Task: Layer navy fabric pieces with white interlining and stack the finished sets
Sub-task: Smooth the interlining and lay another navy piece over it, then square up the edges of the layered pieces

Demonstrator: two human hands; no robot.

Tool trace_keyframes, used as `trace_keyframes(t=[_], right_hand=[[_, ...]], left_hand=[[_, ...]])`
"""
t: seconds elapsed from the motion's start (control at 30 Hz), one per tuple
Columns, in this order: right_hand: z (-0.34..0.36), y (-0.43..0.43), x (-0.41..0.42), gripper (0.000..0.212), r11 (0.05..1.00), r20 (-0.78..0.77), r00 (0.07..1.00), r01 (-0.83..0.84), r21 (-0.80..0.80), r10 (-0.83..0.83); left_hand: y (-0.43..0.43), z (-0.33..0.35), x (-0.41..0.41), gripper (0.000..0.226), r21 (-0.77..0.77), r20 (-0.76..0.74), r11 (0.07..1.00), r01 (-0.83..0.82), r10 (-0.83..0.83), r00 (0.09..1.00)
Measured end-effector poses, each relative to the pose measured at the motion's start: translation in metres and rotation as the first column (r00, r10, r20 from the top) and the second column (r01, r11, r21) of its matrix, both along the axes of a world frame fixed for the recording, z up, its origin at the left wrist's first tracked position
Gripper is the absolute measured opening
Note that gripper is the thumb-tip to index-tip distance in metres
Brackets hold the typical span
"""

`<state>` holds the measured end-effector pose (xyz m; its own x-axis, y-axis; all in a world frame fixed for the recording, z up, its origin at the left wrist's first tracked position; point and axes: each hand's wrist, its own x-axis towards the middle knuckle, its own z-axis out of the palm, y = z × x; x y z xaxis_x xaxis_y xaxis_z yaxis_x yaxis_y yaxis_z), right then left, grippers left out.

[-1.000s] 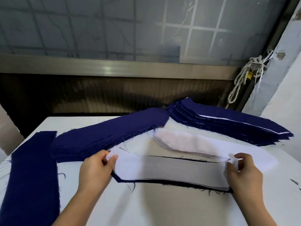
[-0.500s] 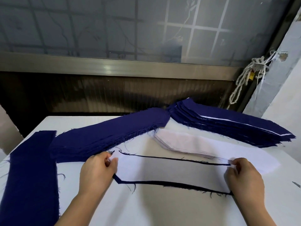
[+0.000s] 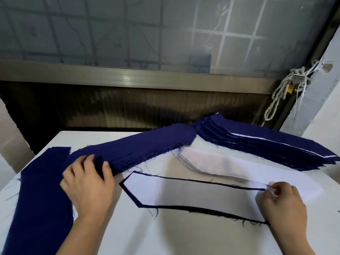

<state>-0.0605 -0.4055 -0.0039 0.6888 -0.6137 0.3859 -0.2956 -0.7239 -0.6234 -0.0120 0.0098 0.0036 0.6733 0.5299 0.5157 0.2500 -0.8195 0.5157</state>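
Note:
A white interlining piece (image 3: 193, 195) lies flat on a navy piece whose edge (image 3: 211, 211) shows all round it, in the middle of the white table (image 3: 165, 234). My left hand (image 3: 88, 183) rests on the near left end of the navy fabric stack (image 3: 139, 146), fingers curled at its top layers. My right hand (image 3: 284, 203) pinches the right end of the white interlining stack (image 3: 217, 164). A tall stack of finished navy and white sets (image 3: 257, 142) lies at the back right.
Another pile of navy pieces (image 3: 40, 196) runs along the table's left edge. Behind the table are a dark wall panel (image 3: 128, 105) and a frosted window. A knotted white rope (image 3: 283, 91) hangs at the right by a pillar.
The interlining has settled flat onto the navy piece. My left hand left its left corner and went up to the navy stack. My right hand shifted to the interlining stack's end.

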Motion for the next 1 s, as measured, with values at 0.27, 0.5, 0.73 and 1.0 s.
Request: trace_keyframes(t=[0.27, 0.5, 0.73, 1.0], right_hand=[[-0.002, -0.001, 0.001, 0.031, 1.0, -0.024, 1.0, -0.017, 0.0, 0.017], [-0.001, -0.001, 0.001, 0.038, 0.999, -0.032, 0.999, -0.034, -0.01, 0.034], [0.0, 0.0, 0.001, 0.031, 0.999, -0.042, 0.999, -0.035, -0.016, 0.034], [0.003, 0.002, 0.001, 0.037, 0.999, -0.039, 0.998, -0.039, -0.019, 0.039]], left_hand=[[0.018, -0.003, 0.005, 0.037, -0.12, -0.019, 0.991, -0.056, 0.054, 0.998], [0.021, 0.0, 0.006, 0.016, -0.174, 0.023, 0.982, -0.068, 0.073, 0.997], [0.01, -0.005, 0.008, 0.01, -0.003, 0.132, 0.983, 0.181, -0.179, 0.975], [0.006, -0.006, 0.009, 0.008, -0.044, 0.092, 0.973, 0.226, -0.221, 0.971]])
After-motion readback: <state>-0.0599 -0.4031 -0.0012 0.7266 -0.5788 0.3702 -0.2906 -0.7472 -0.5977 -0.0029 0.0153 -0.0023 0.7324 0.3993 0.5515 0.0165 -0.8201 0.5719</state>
